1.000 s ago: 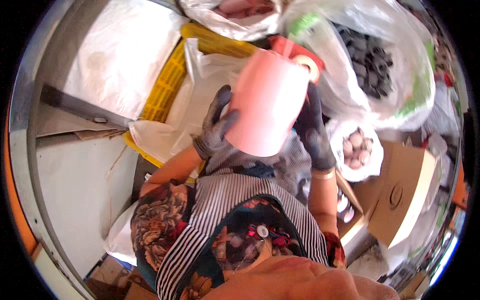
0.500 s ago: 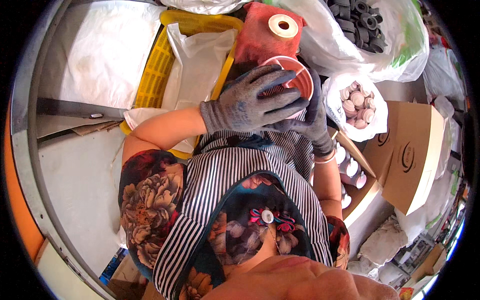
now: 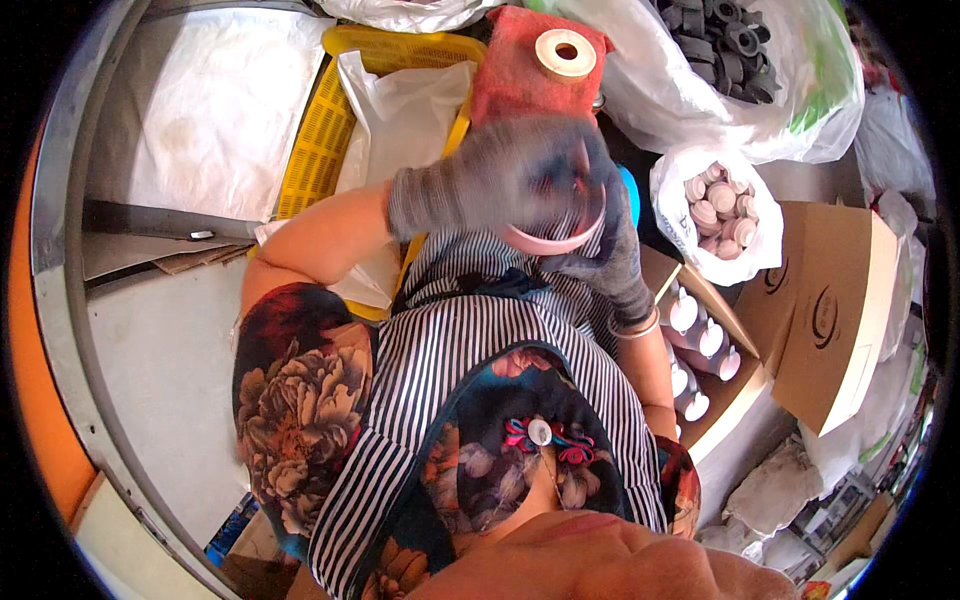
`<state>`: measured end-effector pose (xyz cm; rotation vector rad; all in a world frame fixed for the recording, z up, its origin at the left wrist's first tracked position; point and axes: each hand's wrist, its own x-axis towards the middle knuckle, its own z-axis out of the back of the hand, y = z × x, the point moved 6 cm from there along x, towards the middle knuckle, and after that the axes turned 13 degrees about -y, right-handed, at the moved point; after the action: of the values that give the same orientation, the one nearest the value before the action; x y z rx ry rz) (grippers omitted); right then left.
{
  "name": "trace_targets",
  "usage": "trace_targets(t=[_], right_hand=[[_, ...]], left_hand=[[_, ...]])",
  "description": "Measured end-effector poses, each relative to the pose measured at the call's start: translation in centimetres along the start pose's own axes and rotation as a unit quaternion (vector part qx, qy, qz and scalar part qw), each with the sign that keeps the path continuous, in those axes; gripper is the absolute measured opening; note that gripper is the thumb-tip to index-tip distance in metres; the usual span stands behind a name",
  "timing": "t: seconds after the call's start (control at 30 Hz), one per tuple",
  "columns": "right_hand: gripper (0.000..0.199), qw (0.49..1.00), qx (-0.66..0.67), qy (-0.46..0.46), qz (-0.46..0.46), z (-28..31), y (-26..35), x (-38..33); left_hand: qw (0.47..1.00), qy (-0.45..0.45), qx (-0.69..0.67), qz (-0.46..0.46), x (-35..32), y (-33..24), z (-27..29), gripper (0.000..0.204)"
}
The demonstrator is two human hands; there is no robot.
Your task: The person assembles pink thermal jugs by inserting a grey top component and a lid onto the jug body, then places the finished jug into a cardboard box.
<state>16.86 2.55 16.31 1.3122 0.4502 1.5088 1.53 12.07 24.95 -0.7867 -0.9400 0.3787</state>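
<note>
A pink round hollow plastic piece (image 3: 552, 243) is held up in front of my apron, its smooth rim facing me. Both my hands wear grey knit gloves. My right hand (image 3: 612, 262) grips the piece from the right, with fingers curled round its side. Over its top and left lies my left hand (image 3: 500, 178), its fingers smeared by motion and reaching at the opening, so their grip cannot be made out. The inside of the piece is mostly hidden by the gloves. Just behind the right hand shows a bit of something blue (image 3: 629, 190).
Beyond my hands stands a red block (image 3: 505, 70) topped by a cream disc (image 3: 565, 53) with a hole. A yellow basket (image 3: 310, 160) is left. On the right are a bag of pink caps (image 3: 722, 205), a bag of black fittings (image 3: 735, 45) and a carton (image 3: 830, 310) beside several bottles (image 3: 705, 340).
The pink piece has tipped and moved slightly down and left; its ridged inside showed before. My left hand has shifted up over its opening. Something blue has come into sight behind the right hand.
</note>
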Motion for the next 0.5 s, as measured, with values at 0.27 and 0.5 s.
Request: trace_targets(t=[0.27,0.5], right_hand=[[0.137,0.996,0.028,0.038,-0.072,0.2,-0.7,-2.5],[0.133,0.992,0.081,0.000,-0.098,-0.2,0.4,-2.8]], left_hand=[[0.892,-0.241,-0.311,0.222,2.1,7.0,4.2,0.036],[0.940,-0.333,0.078,-0.013,15.1,14.6,21.0,0.053]])
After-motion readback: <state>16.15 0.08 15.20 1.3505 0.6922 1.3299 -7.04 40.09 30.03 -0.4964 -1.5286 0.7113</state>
